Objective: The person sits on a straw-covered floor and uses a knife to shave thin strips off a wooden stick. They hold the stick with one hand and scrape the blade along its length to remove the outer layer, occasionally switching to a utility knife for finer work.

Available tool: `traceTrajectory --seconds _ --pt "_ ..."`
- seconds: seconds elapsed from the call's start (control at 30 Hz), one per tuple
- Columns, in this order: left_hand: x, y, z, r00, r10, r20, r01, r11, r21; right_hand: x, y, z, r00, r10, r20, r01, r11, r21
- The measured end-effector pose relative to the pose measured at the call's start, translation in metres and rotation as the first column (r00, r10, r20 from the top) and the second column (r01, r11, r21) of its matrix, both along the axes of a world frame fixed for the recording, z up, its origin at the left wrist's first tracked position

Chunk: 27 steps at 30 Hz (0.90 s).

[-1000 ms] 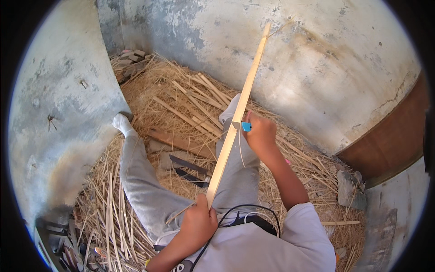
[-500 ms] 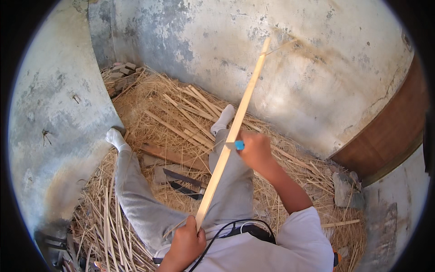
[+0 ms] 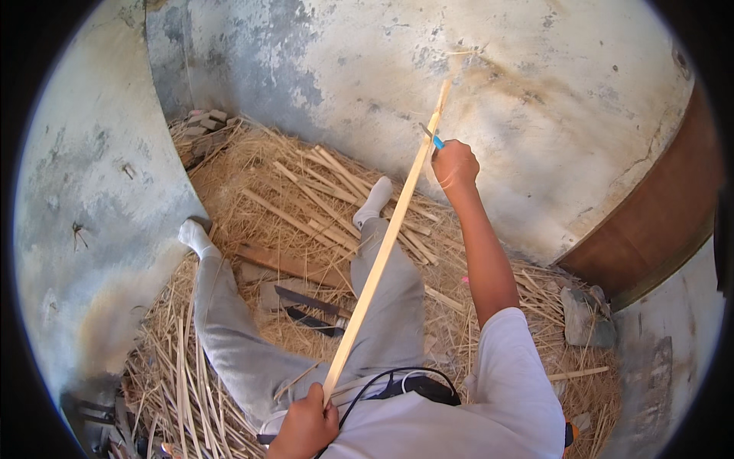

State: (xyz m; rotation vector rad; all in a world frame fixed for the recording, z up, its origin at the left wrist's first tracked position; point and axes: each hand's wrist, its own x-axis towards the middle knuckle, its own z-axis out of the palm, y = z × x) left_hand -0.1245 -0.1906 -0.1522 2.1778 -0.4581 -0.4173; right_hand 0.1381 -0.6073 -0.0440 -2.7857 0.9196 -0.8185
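A long pale strip of split bamboo or wood [image 3: 380, 264] slants from my waist up toward the wall. My left hand [image 3: 306, 425] is closed round its near end, close to my body. With my arm stretched out, my right hand [image 3: 456, 164] grips the blue handle of a knife [image 3: 438, 142]. The blade lies across the strip near its far end. Thin curled shavings hang around my right hand and at the strip's tip.
Large dark blades [image 3: 312, 301] lie on the floor between my legs, beside a brown board [image 3: 287, 264]. Several cut strips [image 3: 306, 203] lie beyond them, and a heap of thin slivers [image 3: 187, 382] is at the left. A stone block [image 3: 587, 317] rests at the right, below the stained wall [image 3: 527, 145].
My right hand has pushed the knife away from me, from the strip's middle to near its far end. My left hand has dropped slightly, still holding the near end.
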Motion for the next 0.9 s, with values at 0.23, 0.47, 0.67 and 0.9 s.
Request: traceTrajectory --seconds 0.23,0.47,0.67,0.9 --pt "0.007 0.008 -0.018 0.995 0.097 -0.008 -0.097 0.99 -0.1 -0.082 0.109 -0.095 0.702 0.706 -0.092 -0.712 0.694 -0.113" --pt "-0.008 0.023 -0.021 0.997 0.082 -0.015 -0.083 0.995 -0.06 -0.042 0.072 -0.046 0.945 0.244 -0.216 -0.272 0.956 -0.111" --pt "-0.012 0.023 -0.018 0.998 0.036 -0.053 -0.039 0.998 -0.051 -0.035 0.031 -0.06 0.976 0.201 -0.087 -0.215 0.955 -0.205" --pt "-0.029 0.064 -0.018 0.998 0.053 -0.044 -0.054 0.998 -0.014 -0.031 0.004 -0.049 0.97 0.243 -0.004 -0.232 0.921 -0.312"
